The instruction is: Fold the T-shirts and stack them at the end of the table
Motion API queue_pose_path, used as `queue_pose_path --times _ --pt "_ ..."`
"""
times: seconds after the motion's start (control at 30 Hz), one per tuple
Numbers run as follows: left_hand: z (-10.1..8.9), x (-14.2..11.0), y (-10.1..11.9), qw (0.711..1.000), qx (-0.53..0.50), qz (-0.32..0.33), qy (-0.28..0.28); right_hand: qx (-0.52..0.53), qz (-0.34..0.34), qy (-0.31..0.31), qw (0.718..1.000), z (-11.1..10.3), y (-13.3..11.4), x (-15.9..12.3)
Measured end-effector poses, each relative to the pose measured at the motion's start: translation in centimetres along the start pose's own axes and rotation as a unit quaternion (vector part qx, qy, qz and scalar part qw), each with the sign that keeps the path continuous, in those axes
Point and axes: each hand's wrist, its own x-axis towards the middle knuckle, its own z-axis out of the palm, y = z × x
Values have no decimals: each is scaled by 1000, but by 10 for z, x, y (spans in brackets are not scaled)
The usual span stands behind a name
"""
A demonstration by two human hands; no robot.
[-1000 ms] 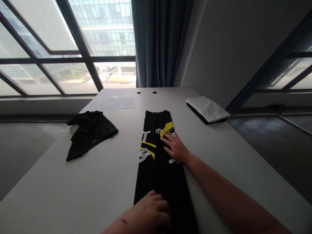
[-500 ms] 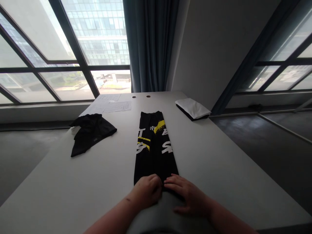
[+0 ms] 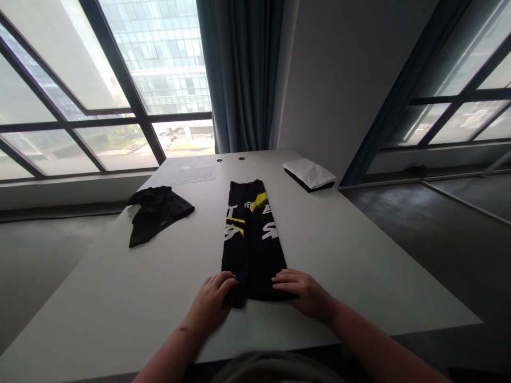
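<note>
A long black garment [image 3: 253, 239], folded into a narrow strip with white and yellow print, lies lengthwise on the white table [image 3: 359, 276]. My left hand [image 3: 211, 300] is at its near left edge, fingers extended and resting on the cloth. My right hand [image 3: 303, 292] lies flat at the near right edge, fingertips on the black fabric. Neither hand visibly grips it. The cloth's near end sits between my hands.
A crumpled black garment [image 3: 157, 218] lies left of the strip. A folded white cloth on dark fabric [image 3: 309, 174] sits at the far right. Papers [image 3: 187, 173] lie at the far left, near two round table holes [image 3: 230, 158]. The table ends in front of me.
My right hand has moved from the strip's middle to its near end, beside my left hand. The hands have drawn slightly apart since the previous frame, and the view has tilted back from the table.
</note>
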Motion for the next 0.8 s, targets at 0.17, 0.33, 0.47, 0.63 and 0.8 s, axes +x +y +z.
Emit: queue_pose_path --times 0.17,0.33,0.47,0.63,0.8 --pt "-9 -13 -15 999 -14 -48 4 -5 3 4 1000 -1 -5 1" --pt "-18 -11 -5 999 -14 20 -40 -20 10 -20 1000 -5 -18 2" --pt "-17 -7 9 998 11 41 -41 -49 18 -24 998 -4 -29 6" --pt "-7 -4 22 995 46 75 -40 -127 62 -20 990 14 -48 25" --pt "2 -1 27 993 70 86 -42 -196 88 -26 976 35 -59 44"
